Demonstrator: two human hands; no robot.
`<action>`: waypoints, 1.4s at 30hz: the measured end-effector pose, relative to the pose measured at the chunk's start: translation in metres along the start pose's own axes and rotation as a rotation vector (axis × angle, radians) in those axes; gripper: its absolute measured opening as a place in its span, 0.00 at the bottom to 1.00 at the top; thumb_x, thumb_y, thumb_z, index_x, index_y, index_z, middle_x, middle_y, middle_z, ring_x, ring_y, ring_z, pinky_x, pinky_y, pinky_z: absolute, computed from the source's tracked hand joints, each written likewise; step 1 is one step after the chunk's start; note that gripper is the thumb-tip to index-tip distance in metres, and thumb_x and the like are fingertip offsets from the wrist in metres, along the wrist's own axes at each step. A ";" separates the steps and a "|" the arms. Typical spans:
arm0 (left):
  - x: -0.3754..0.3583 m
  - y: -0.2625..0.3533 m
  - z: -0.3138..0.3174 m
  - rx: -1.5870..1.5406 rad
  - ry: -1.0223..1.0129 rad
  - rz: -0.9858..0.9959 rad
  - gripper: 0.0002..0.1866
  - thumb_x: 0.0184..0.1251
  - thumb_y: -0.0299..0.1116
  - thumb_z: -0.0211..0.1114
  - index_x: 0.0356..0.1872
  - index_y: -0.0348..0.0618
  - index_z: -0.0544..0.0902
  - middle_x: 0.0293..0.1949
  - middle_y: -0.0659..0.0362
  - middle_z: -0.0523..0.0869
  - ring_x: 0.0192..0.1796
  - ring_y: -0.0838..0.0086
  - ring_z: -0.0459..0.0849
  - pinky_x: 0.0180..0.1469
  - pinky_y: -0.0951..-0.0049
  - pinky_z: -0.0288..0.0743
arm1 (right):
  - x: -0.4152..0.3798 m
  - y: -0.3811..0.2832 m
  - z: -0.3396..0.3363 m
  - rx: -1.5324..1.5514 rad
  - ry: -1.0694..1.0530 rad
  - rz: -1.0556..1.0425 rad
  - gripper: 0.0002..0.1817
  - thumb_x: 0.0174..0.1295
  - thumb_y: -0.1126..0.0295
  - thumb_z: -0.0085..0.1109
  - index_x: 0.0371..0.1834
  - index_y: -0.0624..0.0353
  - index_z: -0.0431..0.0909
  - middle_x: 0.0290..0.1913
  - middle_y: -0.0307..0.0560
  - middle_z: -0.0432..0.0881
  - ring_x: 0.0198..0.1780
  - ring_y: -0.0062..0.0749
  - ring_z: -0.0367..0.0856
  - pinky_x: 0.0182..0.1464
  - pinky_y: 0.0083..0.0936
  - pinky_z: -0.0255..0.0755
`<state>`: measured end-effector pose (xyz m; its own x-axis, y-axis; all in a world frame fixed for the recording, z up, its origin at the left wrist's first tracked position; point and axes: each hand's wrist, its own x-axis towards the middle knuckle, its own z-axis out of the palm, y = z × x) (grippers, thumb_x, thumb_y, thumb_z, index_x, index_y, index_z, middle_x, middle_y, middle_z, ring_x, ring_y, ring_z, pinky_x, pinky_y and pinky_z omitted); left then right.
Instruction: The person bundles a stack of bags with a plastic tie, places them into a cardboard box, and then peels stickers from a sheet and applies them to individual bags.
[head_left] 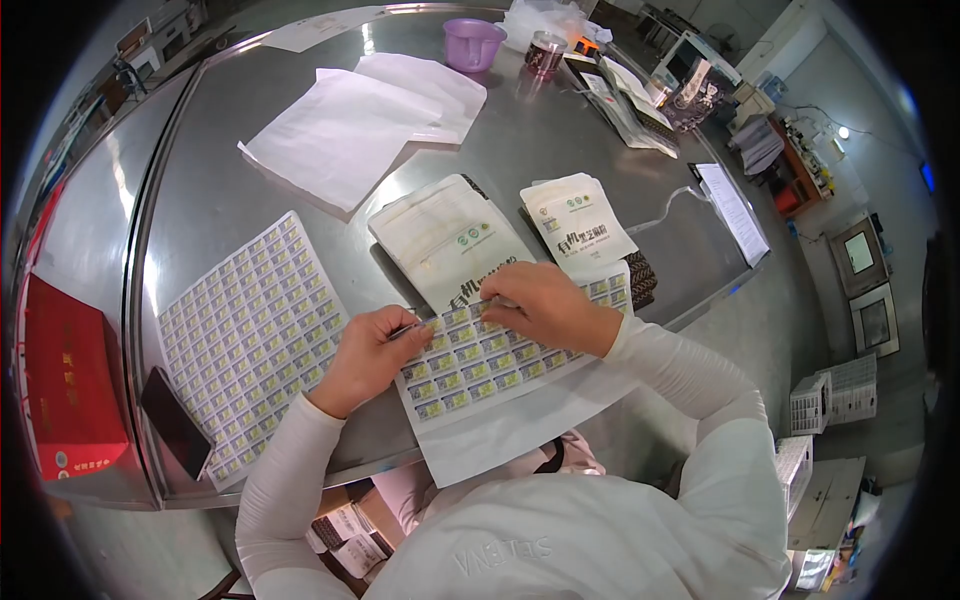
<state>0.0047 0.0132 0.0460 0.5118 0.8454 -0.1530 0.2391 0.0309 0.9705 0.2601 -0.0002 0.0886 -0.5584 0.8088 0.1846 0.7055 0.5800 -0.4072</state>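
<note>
A sheet of small yellow-green and grey stickers (pixel 475 372) hangs partly over the table's near edge, in front of me. My left hand (pixel 368 358) is closed on its upper left corner, thumb on top. At the upper edge, the thumb and forefinger of my right hand (pixel 545 305) pinch together on the sheet; whether a single sticker is between them cannot be made out. Just beyond lies a stack of white printed pouches (pixel 450 235), its near end hidden by the sheet and my right hand. Another pile of pouches (pixel 580 222) lies to the right.
On the left lies a second sticker sheet (pixel 255 340), with a black phone (pixel 177 425) on its corner. White paper sheets (pixel 340 130), a purple plastic cup (pixel 473 45) and a jar (pixel 545 53) are farther back. A red bag (pixel 68 380) is at far left.
</note>
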 end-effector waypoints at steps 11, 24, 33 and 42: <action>0.000 -0.006 0.002 -0.066 0.000 0.091 0.07 0.67 0.31 0.64 0.37 0.36 0.81 0.36 0.59 0.86 0.35 0.81 0.79 0.38 0.78 0.74 | 0.013 0.001 -0.003 0.338 0.164 0.106 0.06 0.60 0.73 0.63 0.36 0.57 0.76 0.40 0.37 0.81 0.42 0.25 0.79 0.45 0.23 0.70; 0.001 -0.005 0.005 0.164 -0.010 0.269 0.08 0.64 0.32 0.64 0.36 0.37 0.79 0.57 0.53 0.82 0.44 0.59 0.85 0.46 0.68 0.78 | 0.090 0.025 0.007 0.228 -0.354 0.218 0.08 0.56 0.69 0.63 0.29 0.62 0.79 0.26 0.46 0.82 0.29 0.30 0.80 0.34 0.28 0.72; 0.001 -0.006 0.009 0.151 0.008 0.258 0.08 0.64 0.32 0.64 0.34 0.37 0.80 0.56 0.53 0.83 0.42 0.59 0.86 0.45 0.68 0.78 | 0.095 0.021 0.011 0.084 -0.372 0.173 0.08 0.53 0.67 0.64 0.28 0.61 0.79 0.28 0.50 0.82 0.31 0.40 0.81 0.35 0.33 0.72; 0.002 -0.008 0.010 0.153 0.028 0.248 0.09 0.63 0.33 0.64 0.33 0.37 0.80 0.56 0.53 0.83 0.41 0.58 0.86 0.44 0.67 0.78 | 0.086 0.009 0.014 -0.065 -0.272 0.341 0.21 0.51 0.62 0.67 0.45 0.60 0.75 0.37 0.54 0.82 0.41 0.50 0.81 0.45 0.38 0.74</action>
<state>0.0122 0.0088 0.0362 0.5476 0.8316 0.0923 0.2326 -0.2573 0.9379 0.2121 0.0730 0.0885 -0.3770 0.9052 -0.1963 0.8906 0.2960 -0.3453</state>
